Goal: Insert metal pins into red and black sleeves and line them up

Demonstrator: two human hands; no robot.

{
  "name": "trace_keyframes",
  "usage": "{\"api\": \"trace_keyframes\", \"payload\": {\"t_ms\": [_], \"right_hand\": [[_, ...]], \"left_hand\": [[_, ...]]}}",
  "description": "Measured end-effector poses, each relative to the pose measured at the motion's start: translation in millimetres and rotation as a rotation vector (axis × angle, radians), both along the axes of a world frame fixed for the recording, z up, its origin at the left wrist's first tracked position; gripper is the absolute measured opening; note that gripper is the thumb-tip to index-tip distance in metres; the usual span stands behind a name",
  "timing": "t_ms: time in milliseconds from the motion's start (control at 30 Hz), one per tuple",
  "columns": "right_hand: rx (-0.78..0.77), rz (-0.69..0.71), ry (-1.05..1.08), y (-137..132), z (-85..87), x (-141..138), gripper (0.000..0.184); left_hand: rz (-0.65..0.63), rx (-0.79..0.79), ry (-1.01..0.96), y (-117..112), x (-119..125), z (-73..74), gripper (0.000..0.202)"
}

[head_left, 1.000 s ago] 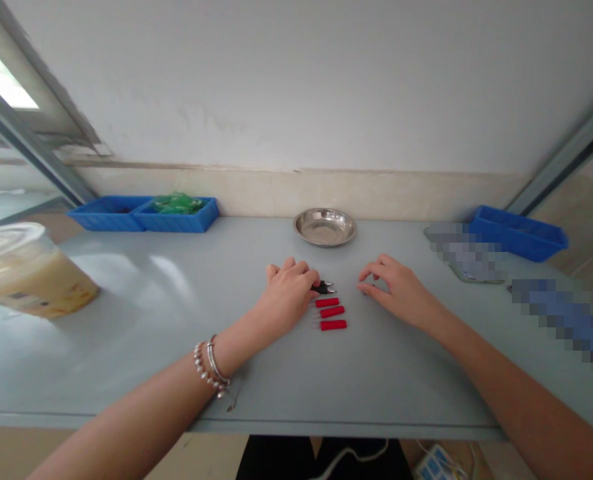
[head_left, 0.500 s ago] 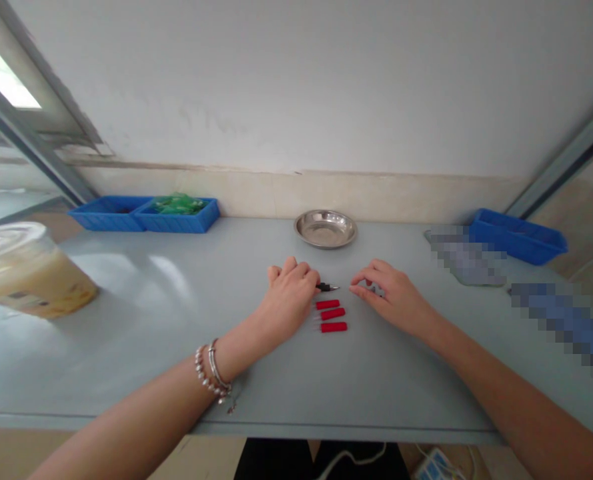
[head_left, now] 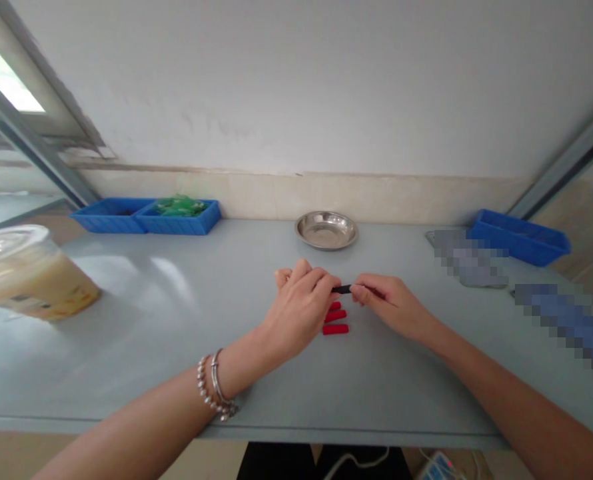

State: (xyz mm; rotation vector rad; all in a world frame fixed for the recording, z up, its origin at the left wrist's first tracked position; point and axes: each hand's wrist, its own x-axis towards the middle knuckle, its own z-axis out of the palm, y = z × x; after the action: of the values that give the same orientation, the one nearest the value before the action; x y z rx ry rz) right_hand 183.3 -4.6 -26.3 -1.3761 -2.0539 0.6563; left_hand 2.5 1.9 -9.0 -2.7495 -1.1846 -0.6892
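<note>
My left hand (head_left: 299,308) and my right hand (head_left: 389,305) meet above the grey table (head_left: 176,333), both pinching one small black plug (head_left: 343,289) between their fingertips. Just under them lie three red plugs (head_left: 335,322) in a short row on the table; the top one is partly hidden by my left fingers. A bracelet sits on my left wrist.
A steel dish (head_left: 326,230) stands behind the hands. Two blue trays (head_left: 144,215), one with green parts, sit at the back left, another blue tray (head_left: 519,236) at the back right. A lidded drink cup (head_left: 24,273) lies at the left edge.
My left hand lifted the black plug off the table and moved right; my right hand came in and took its other end. The red plugs stayed put.
</note>
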Motion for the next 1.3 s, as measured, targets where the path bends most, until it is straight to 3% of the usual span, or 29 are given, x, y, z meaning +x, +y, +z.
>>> {"api": "trace_keyframes", "payload": {"t_ms": [167, 467, 700, 1133, 1300], "right_hand": [[-0.012, 0.001, 0.073, 1.5, -0.9, 2.8, 0.037], [0.082, -0.021, 0.018, -0.9, 3.0, 4.3, 0.03], [0.066, -0.053, 0.026, -2.0, 5.4, 2.4, 0.038], [0.111, -0.128, 0.067, -2.3, 3.4, 5.7, 0.021], [0.164, -0.107, 0.085, -3.6, 4.9, 6.3, 0.021]], "left_hand": [[0.029, 0.021, 0.016, 1.6, -0.5, 0.5, 0.017], [0.034, -0.011, -0.006, 3.1, -0.9, -0.9, 0.022], [0.041, -0.003, 0.012, 1.7, -0.1, -2.2, 0.02], [0.08, -0.127, 0.019, 3.7, 2.2, -1.1, 0.023], [0.101, -0.274, -0.008, 4.8, 3.0, 3.8, 0.022]]}}
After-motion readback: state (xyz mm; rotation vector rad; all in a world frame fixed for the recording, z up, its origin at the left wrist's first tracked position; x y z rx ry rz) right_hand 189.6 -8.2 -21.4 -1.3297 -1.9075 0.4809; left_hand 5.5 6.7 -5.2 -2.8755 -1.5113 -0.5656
